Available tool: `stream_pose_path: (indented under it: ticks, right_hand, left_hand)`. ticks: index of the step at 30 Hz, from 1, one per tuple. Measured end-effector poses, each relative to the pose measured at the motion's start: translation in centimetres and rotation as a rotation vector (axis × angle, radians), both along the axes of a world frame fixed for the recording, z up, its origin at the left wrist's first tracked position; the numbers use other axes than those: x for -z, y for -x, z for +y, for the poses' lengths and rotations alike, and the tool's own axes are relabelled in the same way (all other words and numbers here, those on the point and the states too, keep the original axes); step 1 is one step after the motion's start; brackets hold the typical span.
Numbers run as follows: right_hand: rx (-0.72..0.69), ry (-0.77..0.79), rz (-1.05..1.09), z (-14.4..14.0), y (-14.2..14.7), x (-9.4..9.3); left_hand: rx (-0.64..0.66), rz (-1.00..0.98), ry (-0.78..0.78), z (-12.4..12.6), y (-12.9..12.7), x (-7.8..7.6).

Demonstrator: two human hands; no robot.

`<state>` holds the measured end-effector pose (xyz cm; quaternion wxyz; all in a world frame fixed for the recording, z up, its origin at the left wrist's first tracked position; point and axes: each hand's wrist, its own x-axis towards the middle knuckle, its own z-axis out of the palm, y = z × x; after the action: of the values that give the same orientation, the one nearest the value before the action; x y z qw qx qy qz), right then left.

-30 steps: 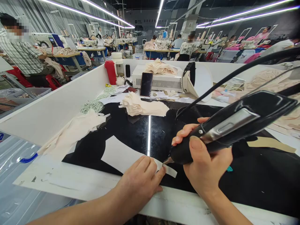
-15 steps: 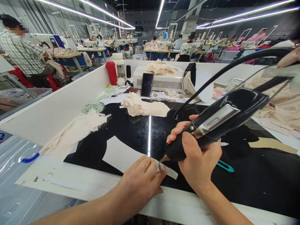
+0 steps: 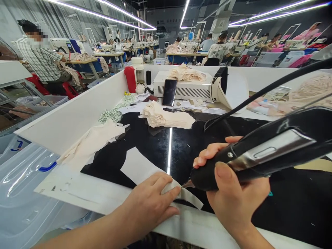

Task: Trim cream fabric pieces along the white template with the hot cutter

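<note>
My right hand [image 3: 234, 197] grips a black hand-held tool [image 3: 261, 152] with a silver plate and a thick cable; its small metal tip touches a pale fabric piece [image 3: 140, 167]. That piece lies flat on the glossy black worktop [image 3: 155, 145] near the front edge. My left hand [image 3: 149, 204] presses flat on the fabric, fingertips right beside the tool tip. A narrow strip of the fabric [image 3: 192, 199] runs out under the tip toward the right.
A stack of cream fabric pieces [image 3: 166, 117] lies mid-table and a looser pile [image 3: 94, 140] at left. A white machine [image 3: 189, 88] with a phone [image 3: 169, 91] leaning on it, and a red bottle [image 3: 130, 79], stand at the back. White walls border the table. Other people sit at benches beyond.
The view has shifted a little. My right hand drew the tool back toward the right, then returned, its tip staying on the fabric strip. My left hand stays pressed on the fabric.
</note>
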<state>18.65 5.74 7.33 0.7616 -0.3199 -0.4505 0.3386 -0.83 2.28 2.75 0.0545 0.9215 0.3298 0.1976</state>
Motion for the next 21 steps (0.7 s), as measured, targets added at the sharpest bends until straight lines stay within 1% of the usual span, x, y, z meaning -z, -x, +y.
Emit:
stream_pose_path:
  ticks: [6,12,16,21]
  right_hand:
    - [-0.012,-0.004,-0.008,0.0,-0.1,-0.1]
    - [-0.022,0.009,0.036,1.0,0.1,-0.5]
    - [-0.044,0.016,0.049,1.5,0.3,-0.3]
    - [-0.047,0.011,0.008,1.4,0.4,-0.1]
  left_hand:
    - [-0.005,-0.014,-0.027,-0.4,0.4,0.4]
    - [-0.011,-0.043,-0.013,-0.2,0.0,0.3]
    - [-0.006,-0.056,-0.006,-0.1,-0.2,0.2]
    - [-0.013,-0.064,-0.006,-0.3,-0.2,0.5]
